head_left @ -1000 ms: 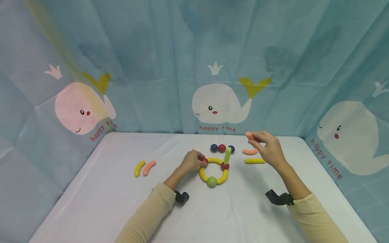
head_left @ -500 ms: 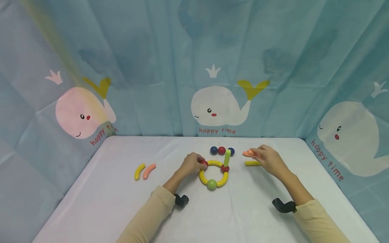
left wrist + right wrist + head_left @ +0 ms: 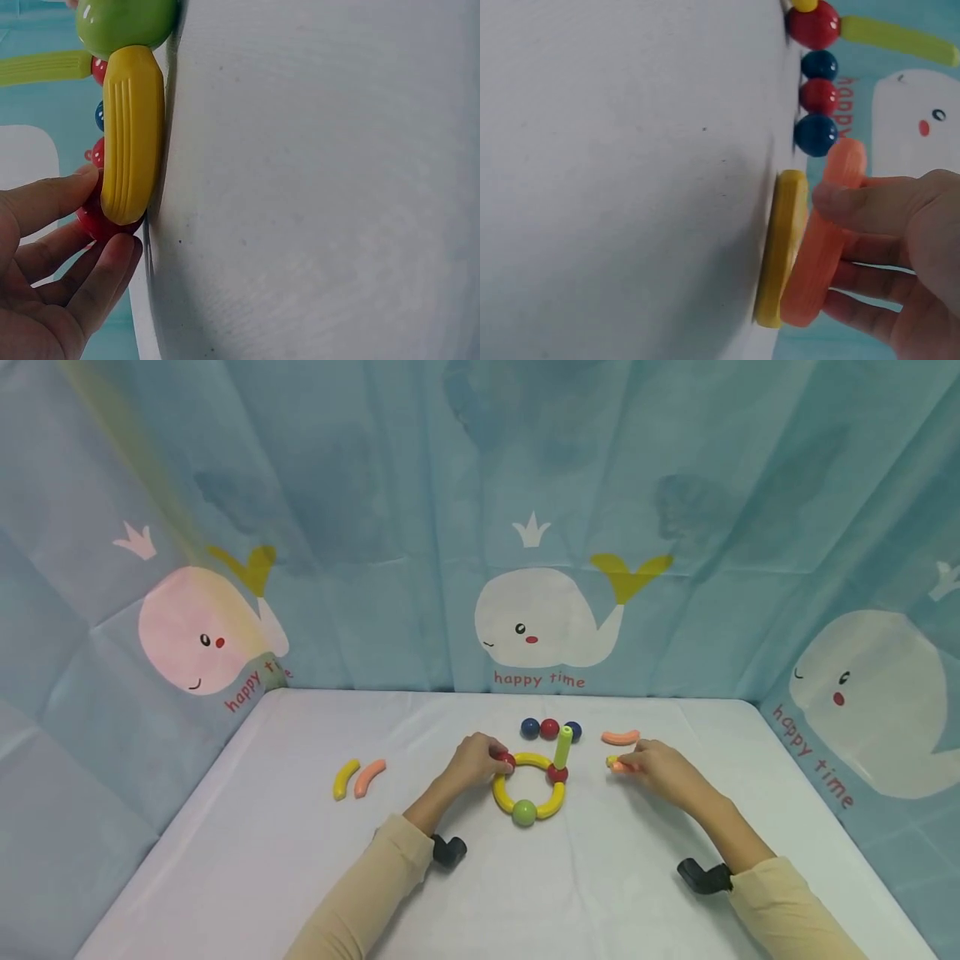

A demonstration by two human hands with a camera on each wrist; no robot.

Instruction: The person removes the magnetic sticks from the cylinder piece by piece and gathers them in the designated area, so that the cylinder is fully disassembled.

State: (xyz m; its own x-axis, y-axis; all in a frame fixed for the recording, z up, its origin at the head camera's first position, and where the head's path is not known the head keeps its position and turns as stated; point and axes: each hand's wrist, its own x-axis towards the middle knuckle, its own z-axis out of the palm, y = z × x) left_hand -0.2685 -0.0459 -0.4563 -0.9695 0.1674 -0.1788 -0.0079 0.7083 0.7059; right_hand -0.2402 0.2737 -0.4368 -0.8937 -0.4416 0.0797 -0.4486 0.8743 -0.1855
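Observation:
My left hand [image 3: 472, 760] holds a red ball [image 3: 105, 223] at the left of a ring, thumb on one side and fingers on the other. The ring joins curved yellow pieces [image 3: 133, 142], two red balls and a green ball [image 3: 524, 812]. From its right red ball [image 3: 557, 773] a light-green stick [image 3: 564, 748] stands up. My right hand [image 3: 670, 772] pinches an orange stick [image 3: 817, 259] between thumb and fingers. Close beside it a yellow stick [image 3: 778, 251] lies on the table; whether they touch I cannot tell.
Behind the ring sit two blue balls [image 3: 530, 728] and a red ball [image 3: 550, 728]. A curved orange piece [image 3: 620, 738] lies beyond my right hand. At the left lie a curved yellow piece [image 3: 345, 778] and another curved orange piece [image 3: 371, 777]. A whale-printed curtain borders the white table [image 3: 225, 877].
My right hand has come down from above the table with the orange stick, passing the curved orange piece, to beside the yellow stick. The left hand stays on the red ball.

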